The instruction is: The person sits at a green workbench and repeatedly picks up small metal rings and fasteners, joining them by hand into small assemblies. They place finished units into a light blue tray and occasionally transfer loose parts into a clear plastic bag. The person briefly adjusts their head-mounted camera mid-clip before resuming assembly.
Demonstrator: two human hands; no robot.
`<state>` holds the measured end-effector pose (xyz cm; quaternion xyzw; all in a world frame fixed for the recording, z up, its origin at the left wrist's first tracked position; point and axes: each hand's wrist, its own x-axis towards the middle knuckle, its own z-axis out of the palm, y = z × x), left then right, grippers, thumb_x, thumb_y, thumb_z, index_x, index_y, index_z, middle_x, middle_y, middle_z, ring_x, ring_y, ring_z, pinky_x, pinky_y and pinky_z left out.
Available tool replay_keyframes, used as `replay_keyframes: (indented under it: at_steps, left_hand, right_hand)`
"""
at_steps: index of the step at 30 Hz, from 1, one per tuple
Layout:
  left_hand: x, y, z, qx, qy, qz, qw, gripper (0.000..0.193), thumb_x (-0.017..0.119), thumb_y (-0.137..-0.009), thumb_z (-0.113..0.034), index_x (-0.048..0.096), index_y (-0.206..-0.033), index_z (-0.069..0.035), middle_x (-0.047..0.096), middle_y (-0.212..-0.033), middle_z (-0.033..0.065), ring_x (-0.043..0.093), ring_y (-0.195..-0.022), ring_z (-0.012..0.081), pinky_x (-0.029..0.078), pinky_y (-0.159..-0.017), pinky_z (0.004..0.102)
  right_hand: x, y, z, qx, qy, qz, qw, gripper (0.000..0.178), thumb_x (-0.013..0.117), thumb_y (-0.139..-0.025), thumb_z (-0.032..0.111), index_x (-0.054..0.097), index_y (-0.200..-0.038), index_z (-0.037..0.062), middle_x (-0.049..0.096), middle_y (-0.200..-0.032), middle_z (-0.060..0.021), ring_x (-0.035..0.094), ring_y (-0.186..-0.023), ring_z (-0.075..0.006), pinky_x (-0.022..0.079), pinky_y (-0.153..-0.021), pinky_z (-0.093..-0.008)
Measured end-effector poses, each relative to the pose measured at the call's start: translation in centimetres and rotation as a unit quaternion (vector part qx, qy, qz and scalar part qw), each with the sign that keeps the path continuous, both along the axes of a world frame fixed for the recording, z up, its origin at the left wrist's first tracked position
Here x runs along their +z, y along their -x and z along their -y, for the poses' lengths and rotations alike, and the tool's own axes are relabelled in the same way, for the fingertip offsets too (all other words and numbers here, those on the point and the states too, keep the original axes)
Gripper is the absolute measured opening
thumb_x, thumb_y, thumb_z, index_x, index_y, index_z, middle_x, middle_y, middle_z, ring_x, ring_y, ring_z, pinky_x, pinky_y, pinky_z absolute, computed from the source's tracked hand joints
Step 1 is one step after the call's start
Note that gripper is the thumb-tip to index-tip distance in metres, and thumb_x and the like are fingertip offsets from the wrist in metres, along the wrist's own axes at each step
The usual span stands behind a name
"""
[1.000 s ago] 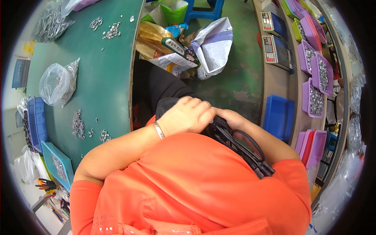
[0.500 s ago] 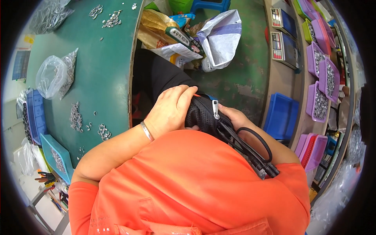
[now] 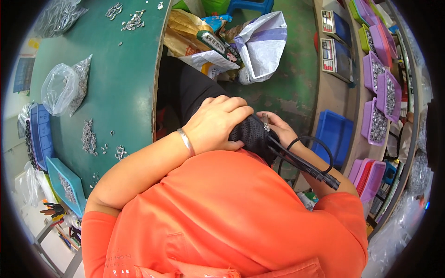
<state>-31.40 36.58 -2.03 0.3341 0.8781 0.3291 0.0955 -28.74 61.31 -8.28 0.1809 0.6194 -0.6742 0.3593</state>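
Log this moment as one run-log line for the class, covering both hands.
left hand: gripping black mesh pouch | right hand: at zipper pull | black cables: sticking out of pouch

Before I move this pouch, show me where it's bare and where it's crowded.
Bare: the green table between the clear bag and the table's right edge; the brown bench between the lower scale and blue tray. Crowded: the table's left, with blue bin and teal bin; beyond the bench, with purple baskets; around the black pouch, where cables pass your right hand.
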Motion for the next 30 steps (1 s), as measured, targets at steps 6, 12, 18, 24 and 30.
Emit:
replay_keyframes:
  at_steps: [6, 12, 18, 24, 30]
  left_hand:
    - [-0.3, 2.1, -1.7, -0.022, 0.012, 0.035, 0.999, 0.053, 0.081, -0.059, -0.023, 0.064, -0.107, -0.005, 0.065, -0.100, 0.0121, 0.062, -0.096, 0.0302, 0.048, -0.086, 0.0396]
    - [-1.0, 3.9, -2.7, -0.037, -0.014, 0.089, 0.995, 0.051, 0.080, -0.060, -0.021, 0.064, -0.104, 0.000, 0.065, -0.097, 0.0178, 0.063, -0.093, 0.0359, 0.052, -0.083, 0.0424]
    - [-1.2, 4.5, 0.0, -0.051, -0.004, 0.210, 0.976, 0.088, 0.086, -0.061, -0.028, 0.046, -0.133, 0.000, 0.060, -0.116, 0.0229, 0.057, -0.114, 0.0379, 0.046, -0.099, 0.0397]
    - [-2.0, 4.2, 1.3, -0.011, 0.002, 0.252, 0.968, 0.081, 0.088, -0.059, -0.027, 0.051, -0.124, 0.002, 0.062, -0.113, 0.0217, 0.060, -0.109, 0.0369, 0.048, -0.095, 0.0394]
    - [-2.1, 2.8, 1.6, 0.009, -0.042, 0.185, 0.982, 0.074, 0.088, -0.059, -0.025, 0.054, -0.119, 0.001, 0.062, -0.110, 0.0206, 0.059, -0.108, 0.0370, 0.048, -0.094, 0.0405]
  right_hand:
    - [2.2, 0.7, -4.8, 0.024, 0.097, 0.060, 0.993, 0.044, 0.052, -0.089, -0.004, 0.052, -0.132, -0.0071, 0.063, -0.123, -0.0117, 0.059, -0.112, -0.0163, 0.045, -0.099, -0.0289]
    - [2.9, -3.7, -7.3, 0.056, 0.034, -0.037, 0.997, 0.047, 0.060, -0.087, 0.008, 0.055, -0.133, 0.0005, 0.062, -0.125, -0.0102, 0.057, -0.119, -0.0205, 0.043, -0.103, -0.0353]
    - [9.6, -4.3, -5.3, 0.421, -0.498, -0.137, 0.745, 0.017, 0.066, -0.085, 0.011, 0.066, -0.099, 0.0020, 0.070, -0.081, -0.0126, 0.070, -0.078, -0.0259, 0.053, -0.069, -0.0395]
    - [11.3, -4.5, -0.3, 0.284, -0.459, -0.444, 0.716, 0.022, 0.070, -0.083, 0.024, 0.061, -0.077, 0.0062, 0.061, -0.058, -0.0091, 0.063, -0.051, -0.0279, 0.049, -0.045, -0.0366]
    - [9.4, -4.7, 1.4, 0.310, -0.495, -0.458, 0.670, 0.027, 0.069, -0.086, 0.023, 0.053, -0.070, 0.0074, 0.060, -0.057, -0.0121, 0.062, -0.049, -0.0293, 0.048, -0.044, -0.0391]
